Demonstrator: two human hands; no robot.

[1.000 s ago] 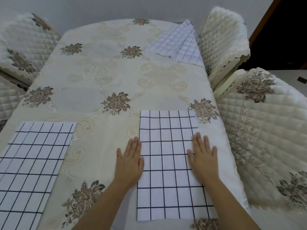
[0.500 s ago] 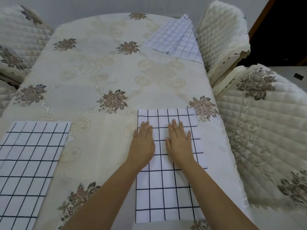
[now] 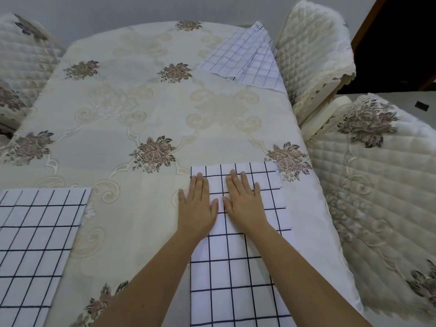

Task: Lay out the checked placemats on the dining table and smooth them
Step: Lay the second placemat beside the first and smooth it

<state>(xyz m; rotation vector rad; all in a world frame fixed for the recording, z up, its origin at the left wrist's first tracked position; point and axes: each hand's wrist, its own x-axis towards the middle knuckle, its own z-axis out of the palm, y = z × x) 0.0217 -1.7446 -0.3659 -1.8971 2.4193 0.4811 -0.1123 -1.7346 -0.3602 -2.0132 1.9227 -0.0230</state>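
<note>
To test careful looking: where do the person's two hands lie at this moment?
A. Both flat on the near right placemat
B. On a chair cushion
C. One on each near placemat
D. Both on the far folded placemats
A: the left hand and right hand lie flat side by side on the near right placemat.

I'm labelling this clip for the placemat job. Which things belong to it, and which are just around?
Job: near placemat under left hand and right hand; left placemat; far placemats; tablecloth.
Around: quilted chairs.
</note>
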